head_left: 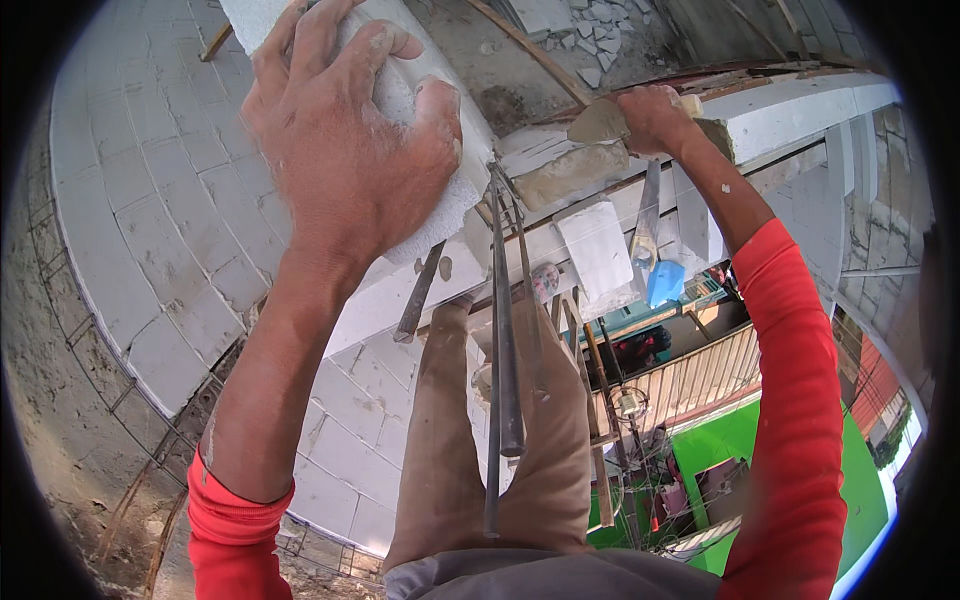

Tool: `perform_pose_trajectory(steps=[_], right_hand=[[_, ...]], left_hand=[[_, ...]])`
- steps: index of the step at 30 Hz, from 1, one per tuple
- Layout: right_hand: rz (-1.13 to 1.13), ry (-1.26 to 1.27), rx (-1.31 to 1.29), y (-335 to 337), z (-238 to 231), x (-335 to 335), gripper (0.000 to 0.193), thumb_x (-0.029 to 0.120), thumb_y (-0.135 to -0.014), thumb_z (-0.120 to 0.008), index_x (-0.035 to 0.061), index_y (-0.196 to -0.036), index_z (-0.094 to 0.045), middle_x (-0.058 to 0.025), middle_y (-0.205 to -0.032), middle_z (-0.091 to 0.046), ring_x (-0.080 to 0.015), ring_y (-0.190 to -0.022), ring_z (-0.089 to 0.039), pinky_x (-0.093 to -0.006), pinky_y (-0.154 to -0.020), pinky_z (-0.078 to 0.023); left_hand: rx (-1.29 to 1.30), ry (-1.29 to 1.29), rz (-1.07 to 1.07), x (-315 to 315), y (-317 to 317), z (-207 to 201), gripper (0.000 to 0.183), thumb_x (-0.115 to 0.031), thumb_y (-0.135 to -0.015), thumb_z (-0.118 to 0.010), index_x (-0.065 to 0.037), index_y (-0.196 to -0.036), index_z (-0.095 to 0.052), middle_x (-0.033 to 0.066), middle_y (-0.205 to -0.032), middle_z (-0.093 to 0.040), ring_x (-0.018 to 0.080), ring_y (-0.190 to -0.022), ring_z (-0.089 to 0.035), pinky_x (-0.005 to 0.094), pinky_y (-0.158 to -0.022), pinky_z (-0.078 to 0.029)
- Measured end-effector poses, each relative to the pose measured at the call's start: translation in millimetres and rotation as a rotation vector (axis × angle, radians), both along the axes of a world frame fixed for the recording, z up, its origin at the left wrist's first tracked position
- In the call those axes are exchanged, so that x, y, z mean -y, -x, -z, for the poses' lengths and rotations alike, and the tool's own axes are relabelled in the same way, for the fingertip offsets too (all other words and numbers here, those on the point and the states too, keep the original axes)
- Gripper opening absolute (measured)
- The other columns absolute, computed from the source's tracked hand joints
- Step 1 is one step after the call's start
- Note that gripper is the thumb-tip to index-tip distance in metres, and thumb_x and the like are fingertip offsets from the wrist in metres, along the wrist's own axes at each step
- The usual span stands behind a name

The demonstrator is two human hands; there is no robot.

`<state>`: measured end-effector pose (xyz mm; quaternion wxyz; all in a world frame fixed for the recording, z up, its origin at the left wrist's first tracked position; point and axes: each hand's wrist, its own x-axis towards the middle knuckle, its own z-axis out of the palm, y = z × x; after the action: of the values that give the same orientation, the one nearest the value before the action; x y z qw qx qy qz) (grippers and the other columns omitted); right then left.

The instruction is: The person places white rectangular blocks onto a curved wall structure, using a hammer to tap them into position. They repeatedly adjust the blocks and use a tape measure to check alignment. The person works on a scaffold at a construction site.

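My left hand [345, 140] lies across a white lightweight concrete block [445, 60], its fingers apart and slightly bent over the surface. The thumb points toward the block's right side, and part of the block is hidden under the palm. Farther right, my right hand [655, 115] is closed around a trowel [598, 121]. Its blade points left, over the top of a block wall. Close below the blade, a strip of grey mortar [570, 175] sits on the wall. Between my hands, several dark steel bars [506, 350] project toward me.
A handsaw [648, 210] rests beside a white block piece [595, 245] and a blue object [664, 284]. Below my right arm, a drop opens onto wires [650, 470] and a green wall [720, 445]. Broken white pieces [600, 30] lie on the far floor. Block walling [160, 190] stands at left.
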<state>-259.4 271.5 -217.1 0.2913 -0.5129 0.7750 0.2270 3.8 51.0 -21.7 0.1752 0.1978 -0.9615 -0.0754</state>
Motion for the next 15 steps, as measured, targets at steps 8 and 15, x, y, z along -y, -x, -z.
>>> perform_pose_trajectory(steps=[8,15], right_hand=[[-0.101,0.046,0.060,-36,6,4,0.037,0.019,-0.079,-0.076,0.0053,-0.114,-0.074,-0.0206,-0.117,-0.072,-0.0373,-0.118,-0.069,-0.0476,-0.102,-0.054],[-0.175,0.337,0.174,-70,35,-20,0.032,0.015,-0.083,-0.072,0.0062,-0.114,-0.074,-0.0161,-0.137,-0.067,-0.0337,-0.130,-0.063,-0.0464,-0.114,-0.047]], left_hand=[[-0.043,0.015,-0.018,1,-4,2,0.026,-0.013,-0.077,-0.072,-0.013,-0.103,-0.072,0.0103,-0.148,-0.059,0.0396,-0.146,-0.043,0.0564,-0.121,-0.032],[0.053,0.064,-0.004,4,-5,4,0.025,-0.022,-0.087,-0.071,-0.018,-0.111,-0.078,0.0049,-0.156,-0.056,0.0356,-0.152,-0.038,0.0596,-0.126,-0.028]])
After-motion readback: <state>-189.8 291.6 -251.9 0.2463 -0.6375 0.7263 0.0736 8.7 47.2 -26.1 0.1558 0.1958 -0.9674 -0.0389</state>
